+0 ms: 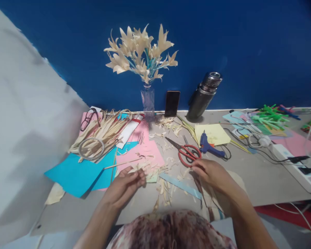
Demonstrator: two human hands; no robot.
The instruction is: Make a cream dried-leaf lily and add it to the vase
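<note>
My right hand [208,174] has its fingers closed on a red handle loop of the scissors [188,154], whose dark blades point up and left over the table. My left hand [128,183] is curled near the table's front, palm partly up. Pale dried husk pieces [142,167] show at its fingertips; whether they are held or lie behind them is unclear. Beneath is a pink paper sheet [152,155] with a thin stick [121,163] across it. Husk scraps [164,190] and a light blue strip [180,185] lie between my hands.
A blue glue gun [209,147] lies on yellow paper right of the scissors. Behind stand a clear vase [147,100] of husk flowers, a phone [172,103] and a dark flask [203,98]. At left, a tape ring [91,148] rests on husks; at right is a power strip [287,162].
</note>
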